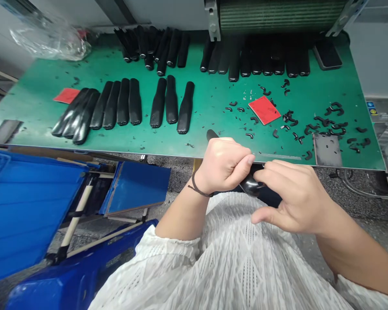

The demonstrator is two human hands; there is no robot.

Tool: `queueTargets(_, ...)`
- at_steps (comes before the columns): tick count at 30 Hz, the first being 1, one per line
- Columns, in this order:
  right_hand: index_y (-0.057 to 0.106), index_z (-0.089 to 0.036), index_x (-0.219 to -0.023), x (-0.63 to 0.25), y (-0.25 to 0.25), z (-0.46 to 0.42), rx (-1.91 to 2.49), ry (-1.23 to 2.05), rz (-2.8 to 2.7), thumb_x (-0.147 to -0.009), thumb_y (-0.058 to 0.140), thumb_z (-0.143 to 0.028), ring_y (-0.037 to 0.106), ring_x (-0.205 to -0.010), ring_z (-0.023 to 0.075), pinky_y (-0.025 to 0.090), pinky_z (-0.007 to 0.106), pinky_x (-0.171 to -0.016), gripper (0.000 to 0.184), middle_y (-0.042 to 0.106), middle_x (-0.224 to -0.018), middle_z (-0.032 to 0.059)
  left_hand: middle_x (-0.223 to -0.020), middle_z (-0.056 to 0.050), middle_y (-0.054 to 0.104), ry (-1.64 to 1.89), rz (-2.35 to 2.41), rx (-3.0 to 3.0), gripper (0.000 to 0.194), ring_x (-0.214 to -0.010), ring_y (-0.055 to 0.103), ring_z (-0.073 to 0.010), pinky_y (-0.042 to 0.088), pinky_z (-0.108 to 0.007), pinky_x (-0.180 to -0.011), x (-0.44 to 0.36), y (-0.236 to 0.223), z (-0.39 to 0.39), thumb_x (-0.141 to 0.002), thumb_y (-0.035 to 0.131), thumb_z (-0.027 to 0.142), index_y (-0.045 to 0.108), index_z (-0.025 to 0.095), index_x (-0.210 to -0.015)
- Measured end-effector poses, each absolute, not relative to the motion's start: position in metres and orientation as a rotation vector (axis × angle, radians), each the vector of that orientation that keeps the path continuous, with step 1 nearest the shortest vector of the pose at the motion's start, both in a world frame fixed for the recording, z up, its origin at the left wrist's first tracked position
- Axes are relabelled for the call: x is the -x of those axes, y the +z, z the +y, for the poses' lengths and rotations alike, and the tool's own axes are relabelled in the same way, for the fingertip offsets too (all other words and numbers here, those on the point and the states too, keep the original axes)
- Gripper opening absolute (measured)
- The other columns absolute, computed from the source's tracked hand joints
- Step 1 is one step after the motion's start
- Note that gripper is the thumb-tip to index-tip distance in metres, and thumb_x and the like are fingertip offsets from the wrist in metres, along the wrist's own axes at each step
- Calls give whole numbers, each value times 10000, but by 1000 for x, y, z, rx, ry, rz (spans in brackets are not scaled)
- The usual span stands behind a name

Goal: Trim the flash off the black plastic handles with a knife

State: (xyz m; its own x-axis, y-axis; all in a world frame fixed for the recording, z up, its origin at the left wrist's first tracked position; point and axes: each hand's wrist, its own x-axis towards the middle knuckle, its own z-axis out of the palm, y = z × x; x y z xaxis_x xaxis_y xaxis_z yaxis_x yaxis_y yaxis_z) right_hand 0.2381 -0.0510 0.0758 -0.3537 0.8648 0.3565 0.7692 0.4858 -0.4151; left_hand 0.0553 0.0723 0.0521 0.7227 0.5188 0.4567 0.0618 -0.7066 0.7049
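At the counter's (200, 148) near edge, close to the wearer's middle: one long black piece (251, 187), narrow end up and away over the green top, thick glossy end down toward the white shirt (245, 258). Looks light and stiff, moulded plastic or hard rubber by the shine; probably a bit slippery at the polished end, not fragile. Best hold, I judge: a full wrap round the narrower middle, leaving the thick end exposed.

Left hand (226, 165) does just that. Fingers clenched round the piece, thumb laid along the top of the fist, wrist with a dark cord (198, 187), forearm rising from lower left. Right hand (291, 193) comes in from the right, palm inward, fingers bent beside the thick end, thumb well apart below. Whether they pinch anything, cannot tell; the tips are partly hidden.

Beyond the hands: black curved scraps (334, 107) strewn on the right, a red square (264, 110) among them, a grey square pad (327, 150) at the near edge. Left of these, similar black pieces (135, 101) in a loose row; more behind, some heaped. Dark phone-like slab (327, 55), far right corner.
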Motion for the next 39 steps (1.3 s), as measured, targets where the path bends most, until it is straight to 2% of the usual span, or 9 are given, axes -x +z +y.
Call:
queueTargets(3,613,-192,-788,-233,78,-46,1362,145,-2235,-970,443,-759,417,-629,135,284,300,-587,620,501,-688,-4,-512,-1,365,848,465,-2213,430,-510,323,-164,290,-359,-631,-56,55,71,-978,436,341,404,229,-564)
queueTargets(7,576,-195,-710,-230,78,-44,1370,9,-2233,-1003,464,-685,376,-623,134,238,308,-571,582,479,-664,-3,-511,-9,392,859,508,-2194,446,-507,337,-163,293,-357,-620,-55,55,69,-984,429,352,426,229,-555)
queueTargets(16,560,-211,-724,-235,75,-49,1410,-408,-2208,-976,556,-651,337,-653,155,187,314,-554,506,451,-634,-2,-487,-5,399,952,639,-2171,483,-479,329,-137,263,-332,-584,-63,59,62,-1013,394,306,383,210,-540)
queueTargets(23,635,-202,-796,-235,70,-54,1401,-568,-2110,-1006,455,-670,373,-646,158,227,325,-564,543,525,-624,15,-491,15,375,996,756,-2107,513,-471,309,-112,225,-321,-559,-65,64,49,-1054,398,301,404,195,-552)
queueTargets(27,651,-200,-831,-235,65,-54,1336,-678,-2036,-1002,521,-626,416,-625,153,254,323,-561,477,573,-641,19,-527,18,389,971,861,-1998,539,-500,325,-109,221,-319,-559,-64,71,37,-1094,358,371,422,188,-591)
queueTargets(30,623,-200,-851,-235,65,-49,1239,-553,-1932,-1014,575,-490,441,-620,151,306,318,-570,336,570,-643,14,-609,13,458,802,737,-1877,497,-562,386,-120,266,-297,-573,-61,76,31,-1091,343,481,484,192,-714)
queueTargets(35,585,-209,-894,-241,71,-43,1202,158,-1621,-985,619,-189,456,-611,109,379,282,-595,99,546,-703,-21,-768,-24,632,591,308,-1562,404,-645,543,-131,429,-275,-657,-59,62,28,-1053,451,559,568,181,-974)
queueTargets(37,606,-210,-972,-248,74,-43,1233,325,-1592,-983,643,-231,478,-624,99,388,267,-593,44,566,-771,-19,-724,-16,625,645,292,-1465,441,-588,526,-126,427,-268,-611,-60,52,27,-1046,461,578,627,170,-1070)
queueTargets(39,607,-206,-1000,-256,78,-43,1259,360,-1708,-997,643,-388,478,-644,106,380,270,-597,186,572,-794,-11,-689,-10,602,694,342,-1428,484,-562,505,-125,413,-265,-580,-60,44,26,-1043,460,585,675,160,-1126)
